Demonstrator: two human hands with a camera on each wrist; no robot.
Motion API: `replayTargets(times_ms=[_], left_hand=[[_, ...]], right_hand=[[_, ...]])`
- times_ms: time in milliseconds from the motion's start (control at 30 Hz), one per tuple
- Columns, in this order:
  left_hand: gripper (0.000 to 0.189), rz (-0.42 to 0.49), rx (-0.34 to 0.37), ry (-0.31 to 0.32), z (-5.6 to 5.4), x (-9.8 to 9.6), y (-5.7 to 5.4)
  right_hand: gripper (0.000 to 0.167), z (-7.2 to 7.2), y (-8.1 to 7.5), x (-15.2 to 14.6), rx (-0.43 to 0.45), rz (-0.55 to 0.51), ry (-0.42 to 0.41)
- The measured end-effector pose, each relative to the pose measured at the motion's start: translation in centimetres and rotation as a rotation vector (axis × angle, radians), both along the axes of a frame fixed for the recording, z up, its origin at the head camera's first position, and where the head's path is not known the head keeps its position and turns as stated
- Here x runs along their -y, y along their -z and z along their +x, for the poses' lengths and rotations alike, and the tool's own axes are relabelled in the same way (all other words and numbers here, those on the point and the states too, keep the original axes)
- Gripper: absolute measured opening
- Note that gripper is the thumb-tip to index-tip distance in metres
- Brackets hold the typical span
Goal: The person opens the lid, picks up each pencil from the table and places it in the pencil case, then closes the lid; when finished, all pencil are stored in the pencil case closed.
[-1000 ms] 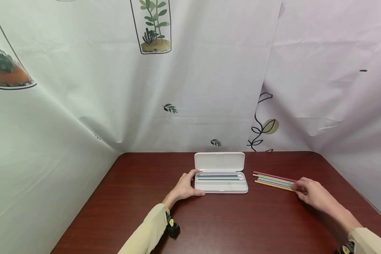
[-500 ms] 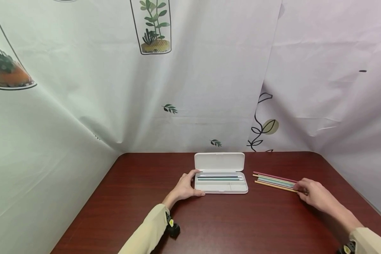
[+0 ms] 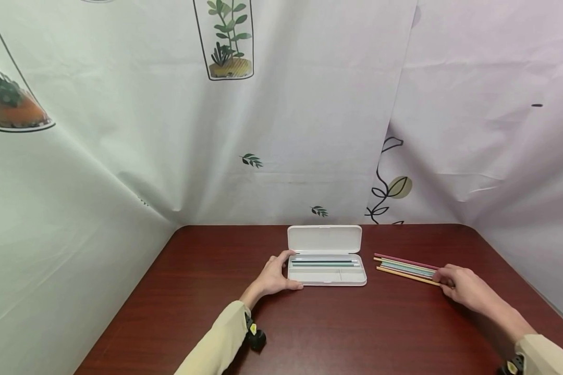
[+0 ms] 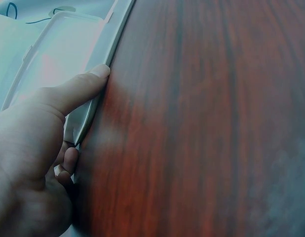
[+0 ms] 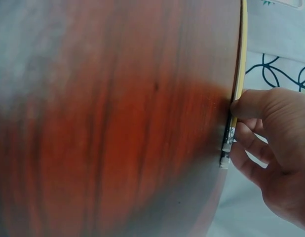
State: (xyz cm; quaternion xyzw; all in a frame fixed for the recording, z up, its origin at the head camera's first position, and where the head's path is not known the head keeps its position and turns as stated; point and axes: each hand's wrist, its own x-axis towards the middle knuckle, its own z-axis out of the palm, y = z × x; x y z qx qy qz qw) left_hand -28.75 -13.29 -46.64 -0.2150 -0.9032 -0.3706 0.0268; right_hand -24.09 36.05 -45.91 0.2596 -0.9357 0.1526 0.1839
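Observation:
A white pencil case point(image 3: 316, 277) lies with its lid raised, near the back of the table, with dark and green pencils point(image 3: 323, 265) in its rear compartment. My left hand point(image 3: 272, 276) holds its left end, thumb at the front edge and index finger at the back corner. In the left wrist view the thumb presses the case's rim point(image 4: 105, 59). On the right, several coloured pencils lie side by side, a red pencil point(image 3: 399, 259) rearmost. My right hand point(image 3: 466, 286) pinches the yellow pencil point(image 3: 405, 275) near its eraser end; its fingers partly hide the other pencils' ends.
The dark red wooden table point(image 3: 338, 328) has rounded back corners. A pale printed curtain point(image 3: 281, 130) hangs right behind it and along both sides. The raised lid point(image 3: 325, 239) stands close to the curtain.
My right hand has shifted very slightly right and toward me along the pencils, so a bit more of the yellow pencil shows. My left hand and the case have stayed in place.

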Motion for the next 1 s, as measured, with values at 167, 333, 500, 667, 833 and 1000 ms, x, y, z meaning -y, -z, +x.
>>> replayTargets(times_ms=[167, 333, 500, 667, 833, 1000], left_hand=[[0.086, 0.000, -0.002, -0.003, 0.0, 0.0, 0.1], [0.085, -0.001, -0.005, 0.001, 0.0, 0.0, 0.1], [0.086, -0.003, 0.016, -0.003, 0.0, 0.0, -0.1], [0.087, -0.005, 0.016, -0.006, 0.0, 0.0, -0.1], [0.087, -0.008, 0.012, -0.009, 0.0, -0.1, 0.0], [0.087, -0.006, 0.015, -0.014, 0.0, -0.1, 0.0]], right_hand=[[0.032, -0.1, 0.0, -0.1, -0.019, -0.005, -0.032], [0.032, 0.0, -0.1, -0.1, 0.025, -0.005, -0.033], [0.034, -0.1, -0.3, 0.0, 0.002, -0.013, -0.049], [0.035, -0.4, -0.5, 0.4, -0.052, -0.028, -0.084], [0.035, -0.6, -0.8, 1.0, -0.048, -0.036, -0.103], [0.037, -0.8, -1.2, 1.8, -0.072, -0.057, -0.137]])
